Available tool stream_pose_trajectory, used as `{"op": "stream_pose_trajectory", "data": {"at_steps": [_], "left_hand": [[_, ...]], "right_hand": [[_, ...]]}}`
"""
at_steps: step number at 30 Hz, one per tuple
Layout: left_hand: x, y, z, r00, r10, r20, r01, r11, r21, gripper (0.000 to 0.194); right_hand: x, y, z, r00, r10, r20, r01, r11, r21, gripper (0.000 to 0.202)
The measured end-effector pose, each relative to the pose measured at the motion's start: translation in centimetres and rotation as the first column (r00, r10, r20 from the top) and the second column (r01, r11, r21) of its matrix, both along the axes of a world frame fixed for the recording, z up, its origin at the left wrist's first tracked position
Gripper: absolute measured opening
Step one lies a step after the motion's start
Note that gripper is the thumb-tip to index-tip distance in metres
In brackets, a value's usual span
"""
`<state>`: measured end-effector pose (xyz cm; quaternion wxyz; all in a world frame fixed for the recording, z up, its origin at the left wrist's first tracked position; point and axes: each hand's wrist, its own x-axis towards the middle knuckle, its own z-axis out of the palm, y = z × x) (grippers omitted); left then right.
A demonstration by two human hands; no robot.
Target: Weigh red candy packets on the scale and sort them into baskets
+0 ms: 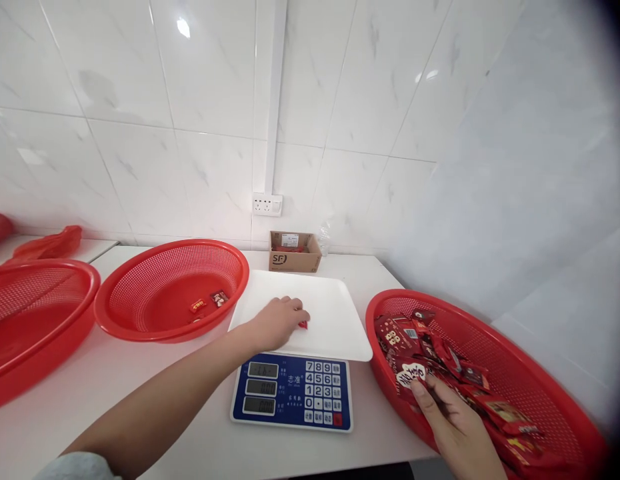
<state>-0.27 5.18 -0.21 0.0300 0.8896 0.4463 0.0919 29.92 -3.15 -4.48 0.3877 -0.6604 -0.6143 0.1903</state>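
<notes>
My left hand (279,323) reaches over the white pan (333,313) of a digital scale, its fingers curled round a small red wrapped sweet (303,325) that shows only in part. Below the pan is the scale's blue keypad panel (293,393). At the right, my right hand (453,417) pinches a dark red snack packet (404,379) with white lettering between thumb and fingers. It is over the rim of a red plastic basket (550,363) that holds several red and brown packets (455,357).
Left of the scale stands a red basket (140,267) with a few small packets in it. Another red basket (40,267) is at the far left, in front of a red plastic bag (50,244). A small cardboard box (295,261) sits against the tiled wall.
</notes>
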Motion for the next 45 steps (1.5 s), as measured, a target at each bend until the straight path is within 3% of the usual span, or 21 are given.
{"op": "stream_pose_trajectory", "data": {"at_steps": [4,7,12,15,19,23,27,32,35,39,42,45], "left_hand": [[-5.3,-0.6,1.4,0.949,0.289,0.13,-0.306,0.942,0.137,0.032],[-8.7,-2.5,1.3,0.813,0.535,0.229,-0.569,0.814,0.116,0.035],[-11.3,-6.1,-1.2,0.76,0.642,0.104,-0.642,0.766,-0.035,0.041],[-12.1,-6.6,-2.2,0.734,0.674,0.086,-0.675,0.738,-0.016,0.045],[-11.9,-5.6,-2.5,0.755,0.638,0.152,-0.653,0.752,0.088,0.045],[-9.8,-5.2,-2.2,0.807,0.495,0.321,-0.569,0.797,0.203,0.038],[-7.4,-5.5,-1.3,0.835,0.357,0.419,-0.466,0.864,0.192,0.036],[-5.3,-5.2,0.0,0.864,0.22,0.452,-0.317,0.937,0.15,0.035],[-3.9,-4.6,0.4,0.866,0.139,0.48,-0.233,0.962,0.142,0.036],[-2.8,-4.1,0.6,0.855,0.084,0.512,-0.171,0.977,0.125,0.036],[-2.9,-4.2,0.6,0.839,0.127,0.529,-0.178,0.983,0.047,0.038],[-3.2,-4.4,0.7,0.82,0.162,0.548,-0.172,0.985,-0.034,0.039]], "right_hand": [[-0.2,0.0,0.2,1.0,0.013,-0.007,-0.013,1.0,0.003,0.041],[-0.3,0.2,0.1,1.0,-0.005,0.012,0.005,1.0,-0.004,0.043],[-1.9,0.3,1.0,0.999,-0.005,0.047,0.005,1.0,-0.002,0.041],[-4.7,0.4,2.7,0.984,0.161,0.077,-0.158,0.987,-0.04,0.039],[-9.8,2.7,4.1,0.917,0.396,0.039,-0.394,0.918,-0.052,0.033],[-13.4,6.3,3.6,0.882,0.421,0.212,-0.412,0.907,-0.09,0.041],[-14.5,7.7,3.0,0.86,0.391,0.327,-0.391,0.918,-0.068,0.04],[-15.6,7.8,2.7,0.697,0.521,0.494,-0.554,0.828,-0.092,0.034],[-16.3,8.3,3.0,0.673,0.527,0.52,-0.548,0.827,-0.129,0.039],[-13.6,8.3,4.6,0.711,0.476,0.518,-0.491,0.863,-0.119,0.046],[-8.2,7.2,6.2,0.799,0.379,0.467,-0.364,0.923,-0.127,0.042],[-2.3,5.7,6.5,0.816,0.326,0.477,-0.246,0.943,-0.223,0.038]]}}
